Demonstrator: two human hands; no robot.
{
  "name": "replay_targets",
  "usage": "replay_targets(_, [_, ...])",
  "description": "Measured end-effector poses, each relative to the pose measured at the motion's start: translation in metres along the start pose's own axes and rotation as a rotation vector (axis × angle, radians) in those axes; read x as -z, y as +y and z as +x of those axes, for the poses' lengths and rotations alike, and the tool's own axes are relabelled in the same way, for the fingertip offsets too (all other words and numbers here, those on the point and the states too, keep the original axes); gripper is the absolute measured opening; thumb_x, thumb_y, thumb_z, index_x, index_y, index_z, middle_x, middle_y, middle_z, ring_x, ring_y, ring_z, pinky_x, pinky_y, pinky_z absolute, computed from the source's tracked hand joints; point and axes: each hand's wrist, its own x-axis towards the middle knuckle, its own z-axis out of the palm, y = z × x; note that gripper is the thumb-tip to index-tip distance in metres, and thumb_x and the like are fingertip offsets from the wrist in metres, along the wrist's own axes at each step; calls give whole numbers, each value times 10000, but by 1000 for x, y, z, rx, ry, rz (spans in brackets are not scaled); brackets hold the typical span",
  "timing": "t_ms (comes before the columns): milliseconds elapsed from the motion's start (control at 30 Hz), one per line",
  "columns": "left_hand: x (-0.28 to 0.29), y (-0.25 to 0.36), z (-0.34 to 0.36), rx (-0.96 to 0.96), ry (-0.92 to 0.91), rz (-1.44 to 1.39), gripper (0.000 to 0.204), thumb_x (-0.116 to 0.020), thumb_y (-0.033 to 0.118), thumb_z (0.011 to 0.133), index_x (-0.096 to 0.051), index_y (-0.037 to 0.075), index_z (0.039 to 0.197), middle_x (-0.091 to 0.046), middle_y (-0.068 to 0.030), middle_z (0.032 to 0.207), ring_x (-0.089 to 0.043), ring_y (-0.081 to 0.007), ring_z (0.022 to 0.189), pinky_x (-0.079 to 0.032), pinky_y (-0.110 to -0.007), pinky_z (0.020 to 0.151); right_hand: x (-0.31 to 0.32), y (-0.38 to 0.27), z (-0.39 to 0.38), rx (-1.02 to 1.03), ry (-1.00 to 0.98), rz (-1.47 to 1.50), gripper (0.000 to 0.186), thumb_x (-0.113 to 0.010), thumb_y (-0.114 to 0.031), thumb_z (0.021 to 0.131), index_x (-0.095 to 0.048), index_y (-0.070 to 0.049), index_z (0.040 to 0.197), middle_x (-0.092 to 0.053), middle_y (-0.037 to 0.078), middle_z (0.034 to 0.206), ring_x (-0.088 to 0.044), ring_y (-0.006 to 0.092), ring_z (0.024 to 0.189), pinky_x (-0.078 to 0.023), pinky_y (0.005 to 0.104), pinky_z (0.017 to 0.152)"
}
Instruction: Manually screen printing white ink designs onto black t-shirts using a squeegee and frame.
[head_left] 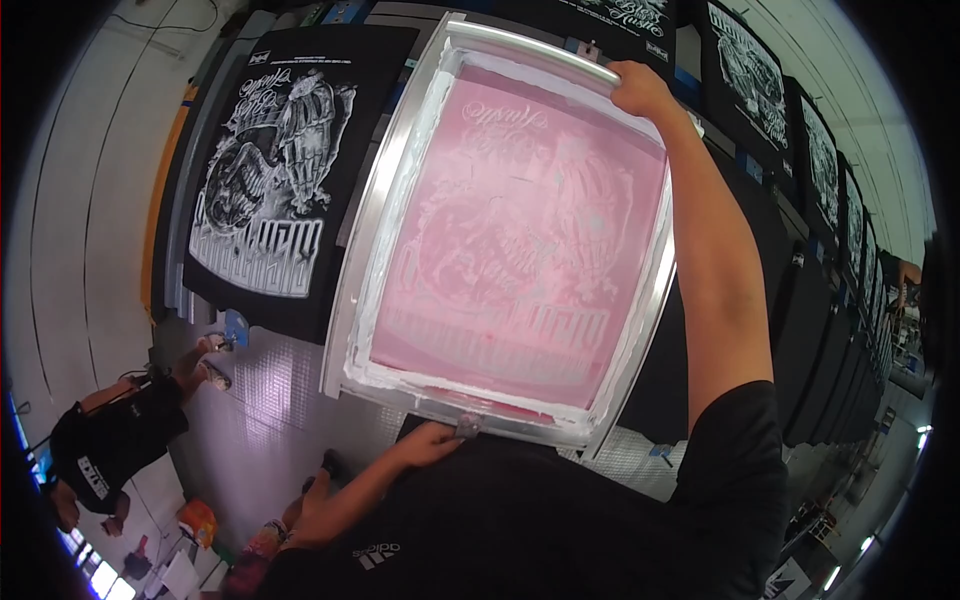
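A screen printing frame (362,250) with pale metal sides, white-smeared inner edges and a pink mesh (520,230) spans the middle of the view. A mirrored skeletal design with large lettering shows faintly in the mesh. At the far right corner, my right hand (640,90) curls over the rim, its arm stretched along the frame's right side. My left hand (432,445) is closed at the near edge, by a small metal knob (468,426); its fingertips are partly hidden there.
Left of the frame, a black printed fabric (270,180) lies on a flat board. More printed black pieces (750,75) line the far right, beside plain black ones (740,350). A person in a black shirt (115,430) stands at the left on the grey floor. An orange object (197,522) is lower left.
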Motion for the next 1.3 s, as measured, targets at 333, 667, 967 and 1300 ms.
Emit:
replay_targets(333, [5,-1,7,-85,-3,9,324,-571,288,996,-681,-11,934,-550,35,690,-481,-46,689,-421,-272,611,-68,-114,-290,108,-83,121,477,-583,-20,711,-665,-92,1175,-667,140,1163,-604,337,1099,-475,424,962])
replay_targets(667, [10,-10,9,-54,-18,97,324,-556,319,1002,-688,25,1029,-620,1,802,-536,-83,760,-457,-281,721,-96,-235,-472,-5,40,292,386,-595,44,643,-641,-43,1016,-665,118,936,-611,317,881,-481,444,802])
replay_targets(967, [33,38,3,97,-122,658,423,-570,427,944,-695,23,931,-666,-188,786,-667,-324,774,-505,-437,698,-43,-85,-244,94,386,48,363,-594,-3,723,-674,-95,1065,-660,99,898,-617,311,868,-494,439,775])
replay_targets(1300, [255,298,135,-531,927,1253,429,-726,341,841,-633,54,1146,-642,-141,1046,-603,-323,996,-474,-430,865,-82,-21,-67,121,505,-87,333,-594,-46,761,-639,-99,1087,-660,90,961,-619,275,944,-460,453,815])
